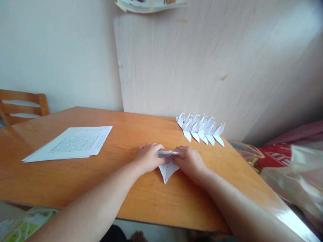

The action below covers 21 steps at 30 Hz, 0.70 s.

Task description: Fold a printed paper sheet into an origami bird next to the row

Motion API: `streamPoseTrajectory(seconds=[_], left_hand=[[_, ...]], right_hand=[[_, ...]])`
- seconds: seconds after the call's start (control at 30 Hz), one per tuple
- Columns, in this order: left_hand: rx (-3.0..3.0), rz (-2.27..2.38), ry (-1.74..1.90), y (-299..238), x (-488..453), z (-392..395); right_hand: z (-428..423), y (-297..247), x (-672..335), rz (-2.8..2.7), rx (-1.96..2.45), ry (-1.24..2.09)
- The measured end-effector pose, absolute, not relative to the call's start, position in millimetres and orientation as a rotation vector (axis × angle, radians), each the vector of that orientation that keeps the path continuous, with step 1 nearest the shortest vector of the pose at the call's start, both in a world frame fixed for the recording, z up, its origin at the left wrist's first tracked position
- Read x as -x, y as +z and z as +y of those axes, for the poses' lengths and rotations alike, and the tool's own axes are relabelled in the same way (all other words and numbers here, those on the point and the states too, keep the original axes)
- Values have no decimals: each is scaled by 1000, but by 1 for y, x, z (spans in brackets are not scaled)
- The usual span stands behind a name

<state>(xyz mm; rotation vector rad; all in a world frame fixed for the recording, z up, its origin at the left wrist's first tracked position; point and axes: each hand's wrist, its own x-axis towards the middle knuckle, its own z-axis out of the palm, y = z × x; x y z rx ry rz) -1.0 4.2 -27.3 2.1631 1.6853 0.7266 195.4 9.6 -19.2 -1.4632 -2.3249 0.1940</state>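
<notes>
Between my two hands, just above or on the wooden table, is a folded sheet of printed paper (167, 172). Its lower point faces me, with a crease down the middle, and an upper flap stands bent up. My left hand (150, 157) is closed on the paper's left side. On the right side my right hand (190, 161) grips it too, fingers curled over the edge. The fingertips behind the flap are partly hidden. Farther back on the right stand two rows of several folded paper pieces (202, 129) with upturned points.
A stack of printed sheets (78, 143) lies on the table (131, 129) at left. A wooden chair (24, 106) is beyond the far left edge. Plastic bags (282, 164) crowd the right edge; a green bag (37, 220) is below at left. A pale panel (171, 67) leans behind.
</notes>
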Motion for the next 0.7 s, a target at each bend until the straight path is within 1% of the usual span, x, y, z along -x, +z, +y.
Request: streamPoseTrajectory(seconds=[0.13,0.2,0.37,0.7], left_hand=[[-1951,1511,826,-31,10,8],[-1921,1510,868,-34,14,11],[-1978,1655,805,-37,17,14],[-2112,1602,837,-42,10,14]], right_hand=[[11,-20,-197,-2269,1487,262],[12,-21,-199,-2244,1498,307],[13,-23,-200,-2182,1549,358],[17,-30,-199,-2135,1533,401]])
